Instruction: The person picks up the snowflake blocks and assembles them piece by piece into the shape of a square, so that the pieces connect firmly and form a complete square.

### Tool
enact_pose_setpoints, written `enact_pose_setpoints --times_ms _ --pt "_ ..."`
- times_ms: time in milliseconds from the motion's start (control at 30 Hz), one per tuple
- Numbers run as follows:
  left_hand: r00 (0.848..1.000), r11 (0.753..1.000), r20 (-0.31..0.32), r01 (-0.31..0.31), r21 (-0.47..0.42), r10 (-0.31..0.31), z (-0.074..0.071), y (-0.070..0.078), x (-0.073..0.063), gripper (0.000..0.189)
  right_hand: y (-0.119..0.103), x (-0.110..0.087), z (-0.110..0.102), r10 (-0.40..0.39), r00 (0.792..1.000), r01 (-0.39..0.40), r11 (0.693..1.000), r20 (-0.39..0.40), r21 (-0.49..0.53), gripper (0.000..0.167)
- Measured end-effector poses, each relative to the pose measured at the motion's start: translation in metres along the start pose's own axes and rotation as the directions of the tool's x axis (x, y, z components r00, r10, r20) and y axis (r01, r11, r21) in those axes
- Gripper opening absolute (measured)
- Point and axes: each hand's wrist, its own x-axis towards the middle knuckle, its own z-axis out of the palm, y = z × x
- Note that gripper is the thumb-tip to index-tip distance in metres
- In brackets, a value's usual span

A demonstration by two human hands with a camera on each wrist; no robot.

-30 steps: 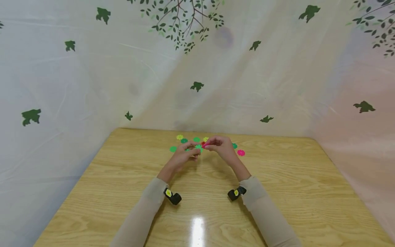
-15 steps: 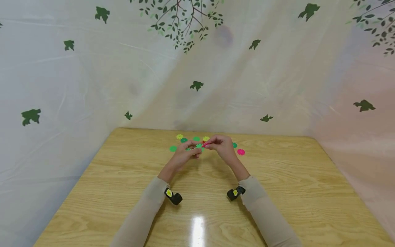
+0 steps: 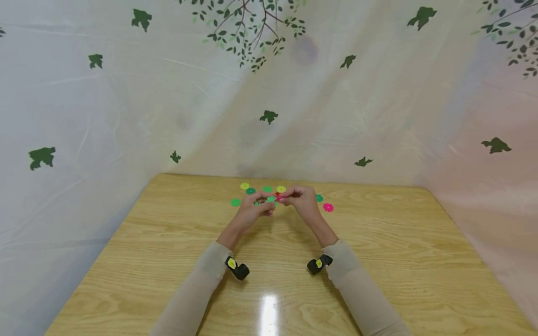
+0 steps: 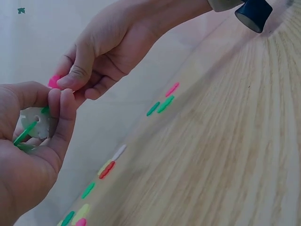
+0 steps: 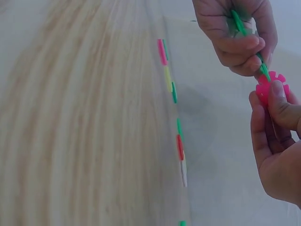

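In the head view both hands meet above the far part of the table. My left hand [image 3: 249, 210] holds joined notched discs, among them a green disc [image 5: 240, 22] and a whitish disc [image 4: 42, 123] partly hidden by the fingers. Between thumb and fingers, my right hand [image 3: 303, 203] pinches a pink flower-shaped disc [image 5: 264, 90]. In the right wrist view the green disc's edge meets the pink disc's notched rim.
Several loose flower discs lie on the wooden table [image 3: 269, 261] around the hands, including a yellow disc [image 3: 245, 186], a green disc [image 3: 236, 202] and a pink disc [image 3: 328, 207]. A printed cloth backdrop [image 3: 218, 140] rises behind the table's far edge.
Both hands stay nearly in place, with the pink disc still at the green one. The right wrist has shifted slightly left, toward the left hand.
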Motion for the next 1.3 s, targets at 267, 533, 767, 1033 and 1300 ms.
enact_pose_setpoints --times_ms 267,533,767,1033,1300 --pt "0.999 0.999 0.005 0.046 0.010 -0.046 -0.006 0.002 0.001 0.019 -0.002 0.002 -0.002 0.031 0.996 -0.031 0.999 0.079 -0.006 0.007" --pt "0.996 0.995 -0.007 0.091 0.049 -0.091 -0.009 0.004 -0.001 0.022 -0.003 0.001 0.000 -0.008 0.990 0.023 0.995 0.138 -0.102 0.012" --pt "0.995 0.993 -0.008 0.097 0.062 -0.096 -0.010 0.003 -0.002 0.022 -0.010 0.003 -0.005 0.033 0.974 0.002 0.988 0.222 -0.157 0.015" --pt "0.993 0.992 -0.017 0.120 0.046 -0.120 -0.011 0.005 0.000 0.018 -0.017 0.013 -0.041 0.106 0.949 0.000 0.942 0.298 -0.335 0.022" --pt "0.994 0.994 -0.028 0.102 0.049 -0.101 -0.012 0.001 0.001 0.011 -0.002 0.015 -0.083 0.164 0.902 0.085 0.840 0.399 -0.536 0.019"
